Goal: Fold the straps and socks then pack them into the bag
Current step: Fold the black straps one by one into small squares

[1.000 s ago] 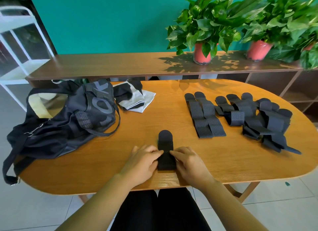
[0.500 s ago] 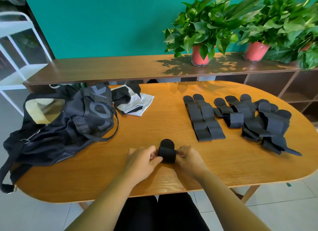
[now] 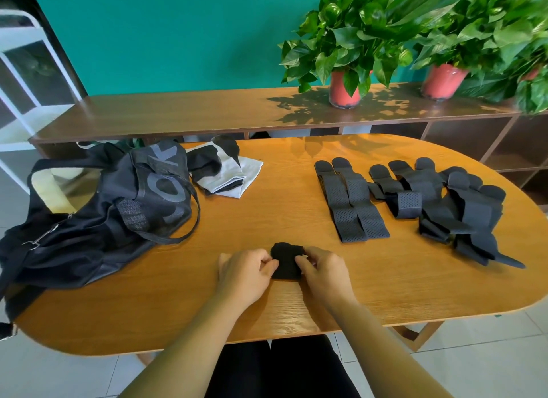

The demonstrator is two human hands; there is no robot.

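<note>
A small black strap (image 3: 286,261), folded into a compact block, lies on the wooden table (image 3: 267,214) near its front edge. My left hand (image 3: 244,271) pinches its left side and my right hand (image 3: 321,271) pinches its right side. Several more black straps lie flat at the right: a neat pair (image 3: 350,202) and a looser heap (image 3: 462,211). Black and white socks (image 3: 225,172) sit at the back left. The black bag (image 3: 98,211) lies open on the left end of the table, its pale lining showing.
A long wooden shelf unit (image 3: 207,113) runs behind the table with two potted plants (image 3: 347,42) in red pots. A white rack (image 3: 17,80) stands at the far left. Bare tabletop lies between the bag and the straps.
The strap between my hands went from a long flat strip to a short folded block. Both hands stayed on it near the front edge.
</note>
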